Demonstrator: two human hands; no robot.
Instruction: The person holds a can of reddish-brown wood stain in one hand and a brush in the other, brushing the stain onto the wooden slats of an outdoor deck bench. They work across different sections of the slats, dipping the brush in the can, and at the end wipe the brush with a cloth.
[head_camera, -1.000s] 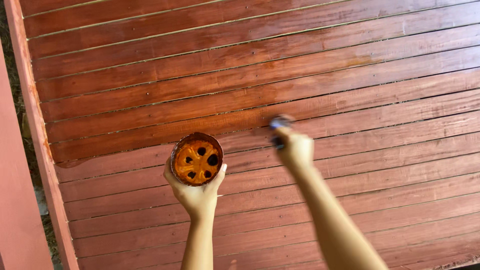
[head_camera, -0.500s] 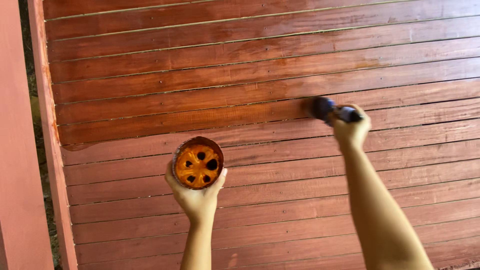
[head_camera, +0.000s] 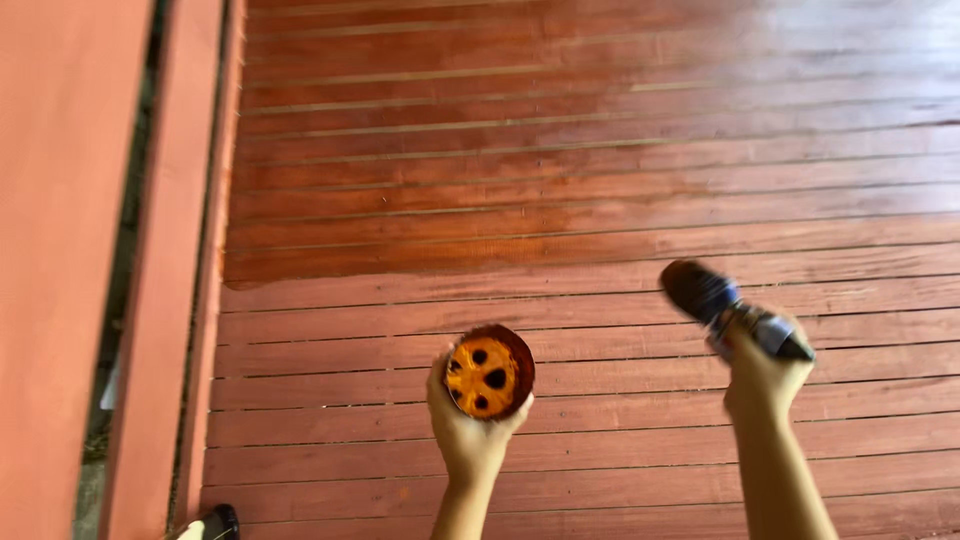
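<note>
My left hand grips a small round container from below; its inside is coated orange-brown and shows several dark holes. To its right, my right hand is closed on the handle of a paintbrush, whose dark bristle head points up and left, blurred by motion. Both are held over a red-brown stained wooden deck. The upper boards look dark and glossy, the lower boards paler and matt.
A red-painted railing beam and a wider red post run down the left side, with a gap between them. A dark shoe tip shows at the bottom left corner.
The view has shifted, so the railing takes up more of the left. My right hand with the brush has swung further right and lower. The container has stayed in my left hand.
</note>
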